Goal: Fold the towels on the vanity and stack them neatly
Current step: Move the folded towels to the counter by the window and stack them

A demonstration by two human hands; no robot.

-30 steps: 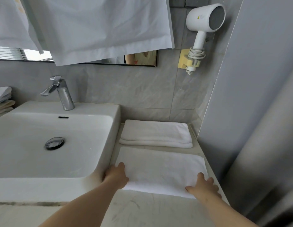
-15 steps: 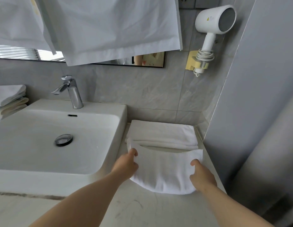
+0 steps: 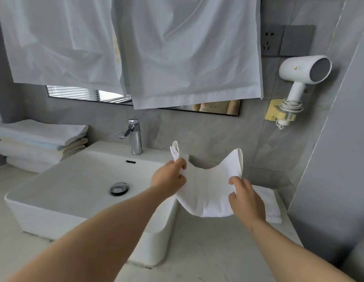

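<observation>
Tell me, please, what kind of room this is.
Most likely a bathroom, perhaps in a hotel: a washbasin, a wall-mounted hair dryer and a stack of folded towels.

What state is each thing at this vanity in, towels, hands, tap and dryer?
Held towel, off the counter between both hands, sagging in the middle.
Left hand, pinching the towel's left corner.
Right hand, gripping its right edge.
Folded towel, flat on the counter beside the sink.
Towel stack, folded, piled left of the sink.
Faucet, no water running.
Hair dryer, in its wall holder, cord coiled.
</observation>
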